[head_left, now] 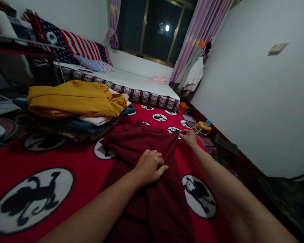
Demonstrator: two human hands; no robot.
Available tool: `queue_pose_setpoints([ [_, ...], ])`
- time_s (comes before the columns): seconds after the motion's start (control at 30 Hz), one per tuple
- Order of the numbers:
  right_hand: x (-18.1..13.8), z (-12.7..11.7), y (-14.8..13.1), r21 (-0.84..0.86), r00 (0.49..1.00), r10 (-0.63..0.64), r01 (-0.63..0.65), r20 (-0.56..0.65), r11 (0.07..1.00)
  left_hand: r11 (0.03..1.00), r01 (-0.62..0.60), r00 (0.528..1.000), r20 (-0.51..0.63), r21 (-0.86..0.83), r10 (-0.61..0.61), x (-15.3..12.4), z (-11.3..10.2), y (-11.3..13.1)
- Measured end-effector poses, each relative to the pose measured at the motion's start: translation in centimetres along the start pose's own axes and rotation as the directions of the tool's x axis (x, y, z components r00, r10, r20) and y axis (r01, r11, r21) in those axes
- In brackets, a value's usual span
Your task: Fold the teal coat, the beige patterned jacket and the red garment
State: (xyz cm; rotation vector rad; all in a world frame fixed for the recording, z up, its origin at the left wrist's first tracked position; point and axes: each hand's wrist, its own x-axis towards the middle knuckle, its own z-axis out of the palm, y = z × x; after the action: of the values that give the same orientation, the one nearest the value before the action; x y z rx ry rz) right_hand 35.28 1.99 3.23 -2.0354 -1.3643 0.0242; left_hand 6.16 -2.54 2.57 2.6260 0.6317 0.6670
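A maroon garment [152, 141] is spread lengthwise over a red blanket, its far edge bunched in folds; whether it is a top or trousers I cannot tell. My right hand [188, 137] pinches the far right corner of the cloth between thumb and fingers, pulling it slightly taut. Nearer the middle, my left hand [150, 166] rests on top of the fabric with bent fingers and the thumb held apart, gripping nothing visible. Beyond it to the left lies a pile of clothes topped by a mustard-yellow garment [76, 98].
The red blanket [83, 179] bears monkey figures in white circles. Behind it stands a low bed [139, 79] with pillows. A cluttered desk [22, 50] is at the left. Along the right wall are a yellow stool [204, 126] and a dark folding stool [226, 146].
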Motion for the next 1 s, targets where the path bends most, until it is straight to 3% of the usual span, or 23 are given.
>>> queue_pose_setpoints([
  [0.13,-0.2,0.5,-1.2,-0.032,0.998,0.030,-0.032,-0.047,0.999,1.000,-0.002,1.000,-0.031,-0.006,0.002,-0.3,0.2,0.2],
  [0.23,-0.5,0.5,-2.7,-0.001,0.998,0.010,-0.010,-0.056,1.000,0.998,0.060,0.987,-0.148,0.009,-0.058,-0.4,0.4,0.0],
  [0.37,-1.2,0.9,-4.0,-0.095,0.962,-0.175,0.199,0.210,0.975,0.935,0.340,0.921,-0.239,0.100,-0.309,-0.1,0.5,-1.7],
  [0.47,-1.6,1.7,-4.6,-0.195,0.936,-0.182,0.247,0.300,0.949,0.884,0.439,0.889,-0.223,0.161,-0.401,0.2,0.3,-3.5],
  [0.63,-3.5,1.9,-7.0,-0.297,0.956,-0.160,0.231,0.245,0.927,0.890,0.412,0.906,-0.195,0.194,-0.377,0.2,-0.1,-4.8],
  [0.73,-6.1,1.9,-8.3,-0.234,0.938,-0.290,0.329,0.188,0.915,0.898,0.389,0.917,-0.174,0.205,-0.358,0.1,-0.1,-4.7],
  [0.87,-9.1,3.1,-7.5,-0.062,0.889,-0.432,0.445,0.153,0.893,0.901,0.372,0.925,-0.167,0.222,-0.341,0.0,-0.1,-4.7],
  [1.0,-9.0,4.0,-5.9,-0.059,0.935,-0.339,0.346,0.098,0.936,0.916,0.342,0.936,-0.160,0.211,-0.312,-0.1,-0.2,-4.8],
])
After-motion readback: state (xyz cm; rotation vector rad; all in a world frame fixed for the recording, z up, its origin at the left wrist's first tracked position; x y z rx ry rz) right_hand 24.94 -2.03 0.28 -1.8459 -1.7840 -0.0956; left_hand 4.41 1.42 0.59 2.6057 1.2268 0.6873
